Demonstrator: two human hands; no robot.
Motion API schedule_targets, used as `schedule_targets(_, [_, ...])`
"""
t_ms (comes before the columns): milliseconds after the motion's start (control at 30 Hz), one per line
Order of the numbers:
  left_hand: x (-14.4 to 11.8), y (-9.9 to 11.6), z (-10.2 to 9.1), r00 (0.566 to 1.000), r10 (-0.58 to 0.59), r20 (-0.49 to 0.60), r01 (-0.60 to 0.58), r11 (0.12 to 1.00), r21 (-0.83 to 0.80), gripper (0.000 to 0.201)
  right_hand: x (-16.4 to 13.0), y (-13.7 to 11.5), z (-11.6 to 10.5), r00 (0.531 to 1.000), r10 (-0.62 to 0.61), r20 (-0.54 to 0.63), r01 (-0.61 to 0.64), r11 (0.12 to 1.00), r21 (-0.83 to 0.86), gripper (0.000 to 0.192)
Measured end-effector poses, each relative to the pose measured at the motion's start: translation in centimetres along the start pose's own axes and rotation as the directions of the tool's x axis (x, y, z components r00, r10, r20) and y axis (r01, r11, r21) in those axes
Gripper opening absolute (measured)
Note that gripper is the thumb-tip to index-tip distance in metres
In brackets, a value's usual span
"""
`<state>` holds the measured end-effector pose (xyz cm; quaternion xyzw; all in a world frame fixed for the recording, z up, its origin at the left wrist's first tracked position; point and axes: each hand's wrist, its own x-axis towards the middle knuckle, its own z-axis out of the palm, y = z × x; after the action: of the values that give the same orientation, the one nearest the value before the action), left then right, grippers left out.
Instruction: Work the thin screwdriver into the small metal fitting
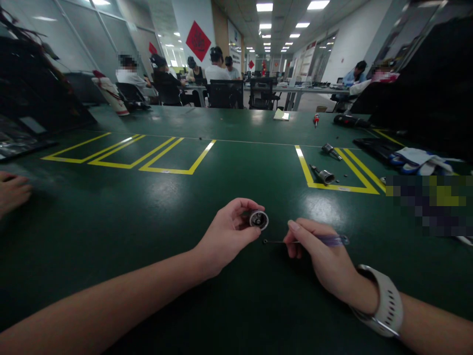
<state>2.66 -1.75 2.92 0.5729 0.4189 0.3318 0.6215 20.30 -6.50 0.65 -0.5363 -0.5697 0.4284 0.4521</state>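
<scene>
My left hand [231, 234] is closed around a round, cup-shaped metal part [263, 221], its hollow end turned toward me with some inner detail showing. In my right hand [320, 249] is a thin screwdriver [334, 240] with a see-through purple handle, its shaft pointing left. A small dark piece [265, 241] sits at the shaft's tip; whether it is a screw I cannot tell. The tip is just below the metal part and apart from it. Two similar metal parts with stems, one nearer [325, 176] and one farther [328, 149], lie inside the right yellow-taped area.
The green table [166, 207] carries yellow tape outlines [166, 171] at left. Another person's hand [13, 193] rests at the left edge. On the right are gloves [421, 160], a red-tipped tool [316, 120] and a dark power tool [351, 121]. People sit at desks behind.
</scene>
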Motion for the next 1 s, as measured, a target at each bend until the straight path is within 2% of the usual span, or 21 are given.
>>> schedule_targets(300, [0.5,-0.3,-0.3,0.999,0.023,0.035,-0.019,0.995,-0.102,0.034,0.2,-0.5,-0.1,0.999,-0.032,0.034,0.040,0.969,-0.245,0.039])
schedule_targets(433, [0.8,-0.8,-0.3,0.999,0.038,0.031,-0.033,0.985,-0.169,0.031,-0.3,-0.8,0.0,0.985,-0.160,0.057,0.169,0.904,-0.394,0.040])
schedule_targets(600, [0.9,-0.8,-0.4,0.999,0.038,0.007,-0.037,0.993,-0.111,0.031,-0.9,-0.6,0.2,0.898,-0.425,0.114,0.429,0.788,-0.442,0.035])
schedule_targets(733, [0.9,-0.7,-0.5,1.000,-0.005,0.000,0.005,0.995,-0.098,0.031,-1.4,-0.8,-0.3,0.782,-0.617,0.092,0.602,0.708,-0.370,0.022])
schedule_targets(833, [0.9,-0.8,-0.5,1.000,-0.016,0.014,0.017,0.995,-0.096,0.029,-1.6,-0.9,-0.5,0.701,-0.704,0.113,0.694,0.637,-0.335,0.016])
schedule_targets(900, [0.8,-0.8,-0.4,1.000,-0.009,0.026,0.011,0.997,-0.077,0.028,-1.6,-0.9,-0.5,0.692,-0.708,0.140,0.706,0.623,-0.337,0.014])
schedule_targets(1000, [0.6,-0.9,-0.1,0.999,0.003,0.039,-0.002,0.999,-0.040,0.030,-1.5,-0.7,-0.2,0.715,-0.676,0.179,0.687,0.633,-0.357,0.011])
